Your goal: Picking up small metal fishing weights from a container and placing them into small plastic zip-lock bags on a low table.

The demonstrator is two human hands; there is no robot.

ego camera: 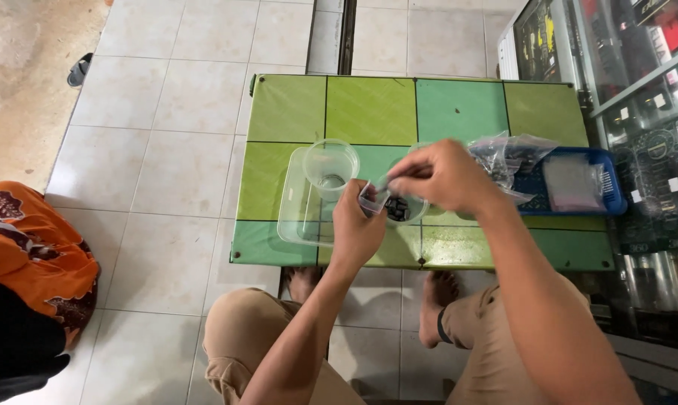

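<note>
Here a low green-tiled surface (459, 105) fills the middle of the head view, on a pale tiled floor (166, 150), with the person's bent knees and bare feet below it. To the right stands a glass display case (639, 90); at the far left sits another person in orange patterned cloth (31, 240). On the surface lie a clear plastic tray (298, 217) with a clear cup (330, 166) on it, a blue tray (605, 187), and clear bags of small dark parts (508, 154). The left hand (358, 229) pinches a small clear packet (374, 199), fingers closed on its lower edge. The right hand (444, 176), just beside it and above, has narrowed fingers gripping the packet's top end. The packet lies between both hands, above a small dish of dark pieces (403, 210).
</note>
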